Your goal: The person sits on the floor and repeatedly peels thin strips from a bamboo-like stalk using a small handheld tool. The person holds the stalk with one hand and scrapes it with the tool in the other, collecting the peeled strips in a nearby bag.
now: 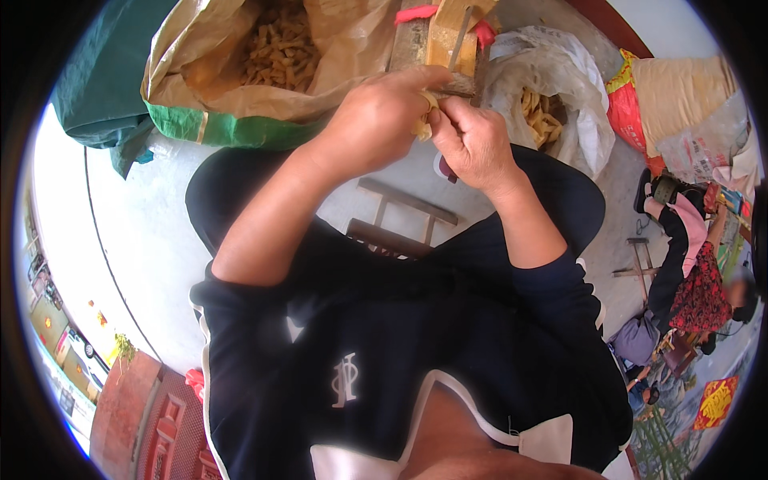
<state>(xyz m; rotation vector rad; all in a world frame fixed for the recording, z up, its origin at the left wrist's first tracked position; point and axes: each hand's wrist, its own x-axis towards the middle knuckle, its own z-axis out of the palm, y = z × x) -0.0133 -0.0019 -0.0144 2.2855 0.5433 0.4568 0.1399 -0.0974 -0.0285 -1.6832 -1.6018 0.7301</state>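
Both my hands meet above my spread knees, at the near end of a wooden stand [413, 45]. My left hand [378, 120] is closed around a small pale-yellow strip [423, 127], its index finger reaching forward to the foot of an upright metal strip [461, 36] on the stand. From the other side, the thumb and fingers of my right hand [474, 141] pinch the same yellow piece. Its exact kind cannot be told, as fingers cover most of it. Red cloth [416, 14] is tied about the stand.
Left of the stand, a paper-lined sack [198, 72] holds many tan pieces [282, 51]. A white plastic bag [585, 72] on the right contains yellowish curled pieces [540, 117]. A low wooden stool frame [408, 204] lies between my legs. Another person [696, 288] sits farther right.
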